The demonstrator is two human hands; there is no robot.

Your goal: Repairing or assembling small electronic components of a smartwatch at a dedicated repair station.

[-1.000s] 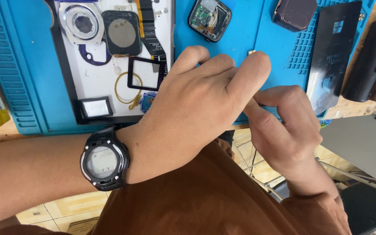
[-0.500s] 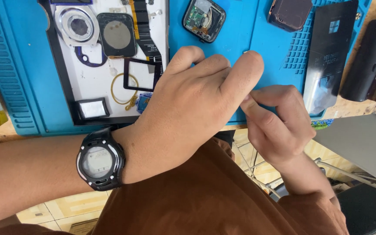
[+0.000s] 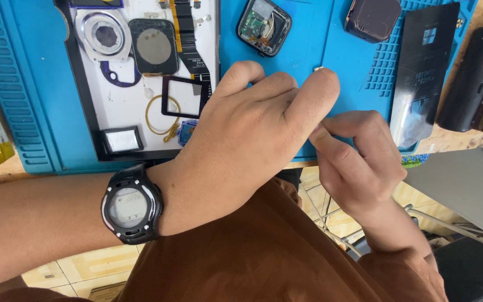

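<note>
Two hands meet at bench edge over blue mat (image 3: 308, 33): my left hand (image 3: 247, 140) curled knuckles-up, right hand (image 3: 359, 156) pinching beneath its fingertips. Pinched item hidden; can't tell what's held. Opened watch body (image 3: 264, 25) lies apart.

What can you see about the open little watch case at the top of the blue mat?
The opened watch case is small, dark and square with rounded corners. It lies tilted on the blue mat, its insides facing up: a green board, a grey block and thin wires. Nothing touches it. The left hand is nearest, just below, apart from it.
</note>
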